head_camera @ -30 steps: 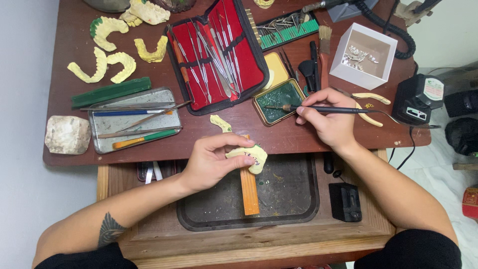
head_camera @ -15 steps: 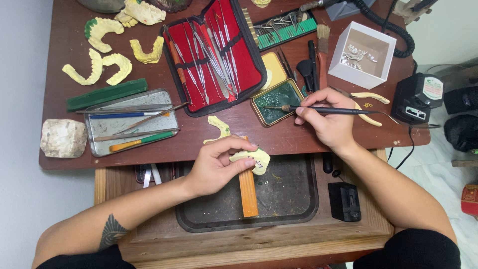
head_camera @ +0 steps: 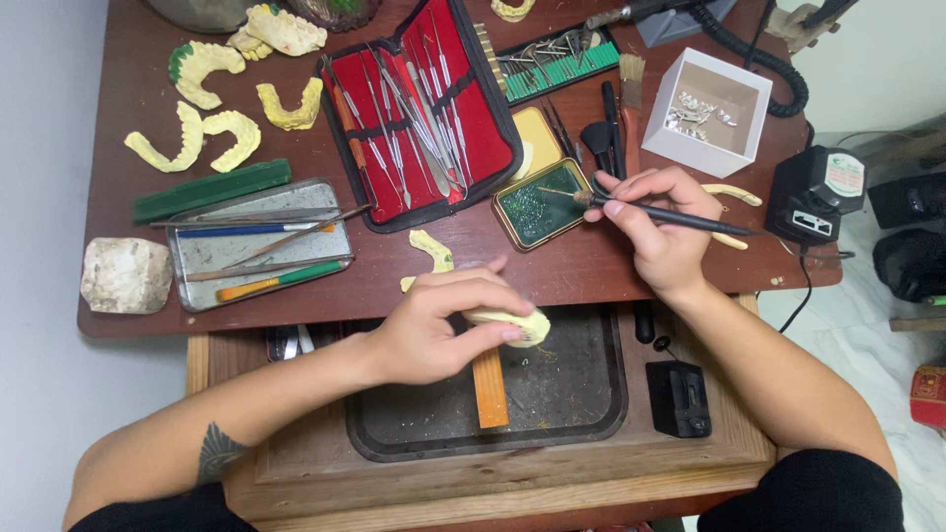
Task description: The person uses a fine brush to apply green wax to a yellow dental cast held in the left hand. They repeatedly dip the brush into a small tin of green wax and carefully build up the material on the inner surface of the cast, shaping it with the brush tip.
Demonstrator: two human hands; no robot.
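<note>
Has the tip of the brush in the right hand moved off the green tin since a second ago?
No. The right hand still holds the brush with its tip over the green tin, as before.

A round white-and-green label [head_camera: 844, 175] sits on the black device [head_camera: 814, 197], just right of my right-hand fingers [head_camera: 631, 192]. An open white square box [head_camera: 711, 110] stands just beyond them.

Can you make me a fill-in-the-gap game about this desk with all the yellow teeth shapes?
1. The left hand holds a pale yellow teeth model over the dark ____.
2. The right hand dips a thin tool into a small tin whose inside is ____.
3. The open tool case has a ____ lining.
4. The metal bits lie in a white ____.

Missing words: tray; green; red; box
</note>
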